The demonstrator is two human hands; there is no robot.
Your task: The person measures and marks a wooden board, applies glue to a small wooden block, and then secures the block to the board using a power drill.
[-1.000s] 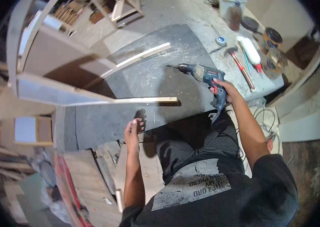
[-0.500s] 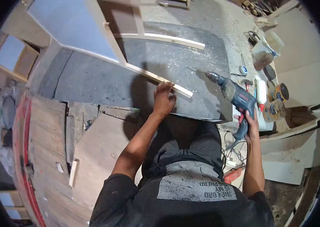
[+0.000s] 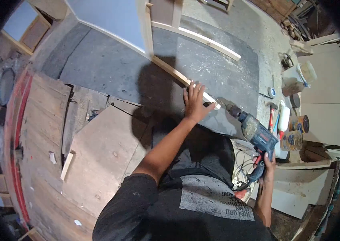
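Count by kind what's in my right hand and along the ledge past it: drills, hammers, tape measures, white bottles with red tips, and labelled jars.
Drill, in your right hand: 1
Hammer: 1
Tape measure: 1
White bottle with red tip: 1
Labelled jars: 2
Total: 6

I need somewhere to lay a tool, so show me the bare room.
The grey sheet is bare between the near bar and far bar, specks aside, and below the pale panel. The plywood is bare right of its offcut. Crowded: the near bar's tip, with left hand and power drill; the hammer, white bottle and jars.
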